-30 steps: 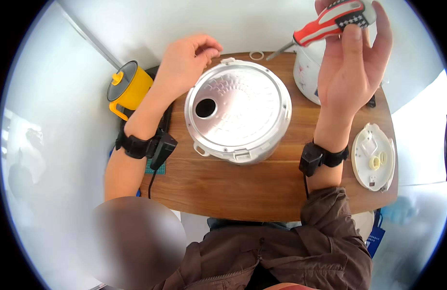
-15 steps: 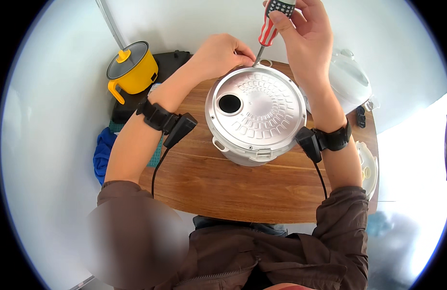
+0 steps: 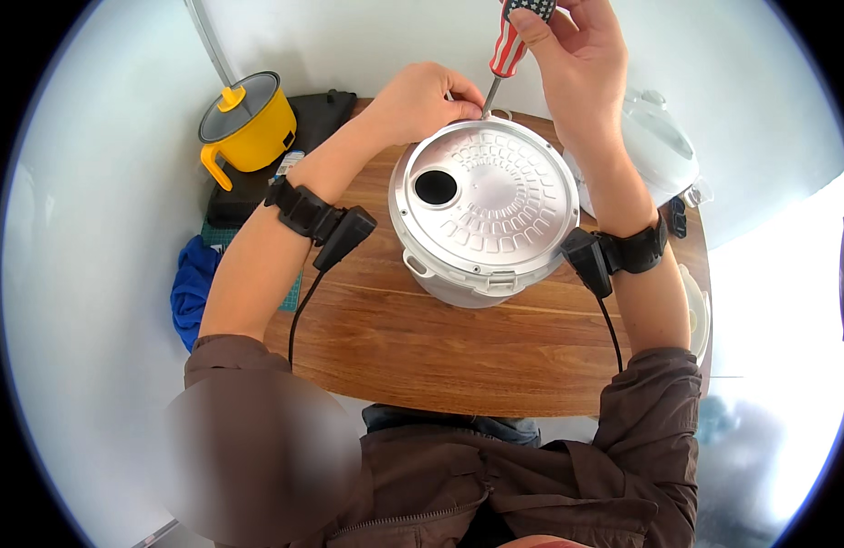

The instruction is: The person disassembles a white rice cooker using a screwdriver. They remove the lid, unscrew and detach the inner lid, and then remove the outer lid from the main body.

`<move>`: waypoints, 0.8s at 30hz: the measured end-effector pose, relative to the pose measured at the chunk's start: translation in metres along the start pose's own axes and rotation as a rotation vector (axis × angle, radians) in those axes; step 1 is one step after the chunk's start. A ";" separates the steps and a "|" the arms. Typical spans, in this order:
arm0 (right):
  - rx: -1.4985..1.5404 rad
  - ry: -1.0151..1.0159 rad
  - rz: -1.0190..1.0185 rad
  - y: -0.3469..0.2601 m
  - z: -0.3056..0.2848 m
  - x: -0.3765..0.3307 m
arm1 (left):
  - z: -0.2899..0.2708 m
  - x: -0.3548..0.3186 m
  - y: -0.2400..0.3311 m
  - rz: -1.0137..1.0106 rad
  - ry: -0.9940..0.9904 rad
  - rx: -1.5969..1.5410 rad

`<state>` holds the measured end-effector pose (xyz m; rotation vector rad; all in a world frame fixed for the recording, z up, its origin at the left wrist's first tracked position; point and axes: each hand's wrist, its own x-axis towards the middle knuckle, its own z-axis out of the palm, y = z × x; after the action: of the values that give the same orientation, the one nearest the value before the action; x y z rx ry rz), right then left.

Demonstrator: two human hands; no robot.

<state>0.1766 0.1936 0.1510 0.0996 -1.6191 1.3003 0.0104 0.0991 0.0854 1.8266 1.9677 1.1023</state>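
Note:
A round white cooker-like appliance stands on the wooden table, topped by a silver metal lid plate with embossed marks and a round black hole. My right hand is closed around the red, white and dark star-patterned handle of a screwdriver. Its shaft tilts down to the plate's far rim. Beside the tip, my left hand has its thumb and fingers pinched together at the rim; what they hold, if anything, is too small to make out. Small screws show along the rim.
At the left stand a yellow pot with a grey lid and a black case. A blue cloth lies by a green cutting mat. Right of my right forearm are a white rounded shell and a pale round part.
The view has shifted slightly. Both hands keep their places at the far rim, the screwdriver tip still beside my left fingers.

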 end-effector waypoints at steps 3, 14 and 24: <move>-0.012 -0.007 -0.021 -0.001 -0.001 -0.002 | -0.001 0.000 0.003 0.009 -0.004 0.027; -0.090 -0.020 0.028 -0.002 0.005 0.007 | -0.001 -0.005 0.003 -0.002 0.015 0.047; -0.155 -0.234 0.116 -0.023 0.003 0.030 | -0.001 -0.006 0.003 -0.008 0.019 0.028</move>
<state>0.1735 0.1967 0.1887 0.0657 -1.9449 1.2824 0.0138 0.0927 0.0860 1.8273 2.0099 1.0994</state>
